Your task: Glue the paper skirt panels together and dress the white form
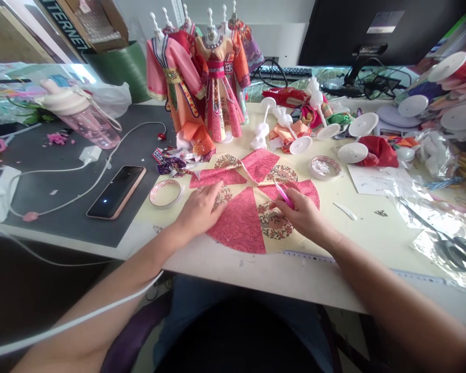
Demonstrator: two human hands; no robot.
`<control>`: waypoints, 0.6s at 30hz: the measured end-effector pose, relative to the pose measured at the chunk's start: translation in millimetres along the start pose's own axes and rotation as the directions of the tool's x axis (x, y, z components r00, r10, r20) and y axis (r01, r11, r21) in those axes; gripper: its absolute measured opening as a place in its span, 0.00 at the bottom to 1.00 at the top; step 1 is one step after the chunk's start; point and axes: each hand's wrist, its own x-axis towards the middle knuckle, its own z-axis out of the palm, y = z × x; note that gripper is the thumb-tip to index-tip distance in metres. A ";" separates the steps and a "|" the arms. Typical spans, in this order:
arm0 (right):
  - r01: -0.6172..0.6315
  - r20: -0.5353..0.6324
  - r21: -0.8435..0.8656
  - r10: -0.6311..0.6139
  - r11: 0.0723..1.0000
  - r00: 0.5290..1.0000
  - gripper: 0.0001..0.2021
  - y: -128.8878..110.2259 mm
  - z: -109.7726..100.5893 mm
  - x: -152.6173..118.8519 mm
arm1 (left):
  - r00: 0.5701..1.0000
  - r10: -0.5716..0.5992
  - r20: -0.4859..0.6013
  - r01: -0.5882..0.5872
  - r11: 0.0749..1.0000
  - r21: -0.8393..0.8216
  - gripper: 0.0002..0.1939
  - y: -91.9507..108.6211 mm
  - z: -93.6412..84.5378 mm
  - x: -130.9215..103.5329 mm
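A round piece of patterned fabric (243, 223), in red and cream wedges, lies on the table before me, with some panels at its far side folded or overlapping. Resting on its left part is my left hand (202, 210), fingers spread and holding nothing. My right hand (301, 212) is over the right part, its fingers closed round a slim pink tool (284, 196) whose thin tip points up and left. Just left of the fabric lies a tape roll (165, 193). Another roll (325, 168), with small white bits inside, sits beyond it on the right.
Dressed doll figures (216, 77) stand at the back. A phone (116, 192), white cable and pink bottle (83, 114) are on the left. White stands with cloth, black scissors (456, 248) and clear plastic are on the right. A ruler (310, 255) lies near the front edge.
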 end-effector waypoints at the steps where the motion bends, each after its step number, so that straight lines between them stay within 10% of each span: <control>1: -0.017 0.015 0.012 0.016 1.000 1.000 0.09 1.6 0.3 1.3 | 1.000 0.005 0.003 -0.005 1.000 0.001 0.26 -2.4 0.2 4.4; 10: 0.045 -0.022 0.002 -0.045 0.999 0.999 0.11 5.2 1.1 5.2 | 1.000 -0.002 0.006 0.003 0.991 -0.137 0.28 -22.1 -6.1 33.0; 18: 0.168 0.000 0.021 -0.168 0.986 0.986 0.10 -6.9 4.1 -6.3 | 0.960 0.223 -0.172 -0.273 0.884 -0.379 0.12 39.2 -2.3 33.2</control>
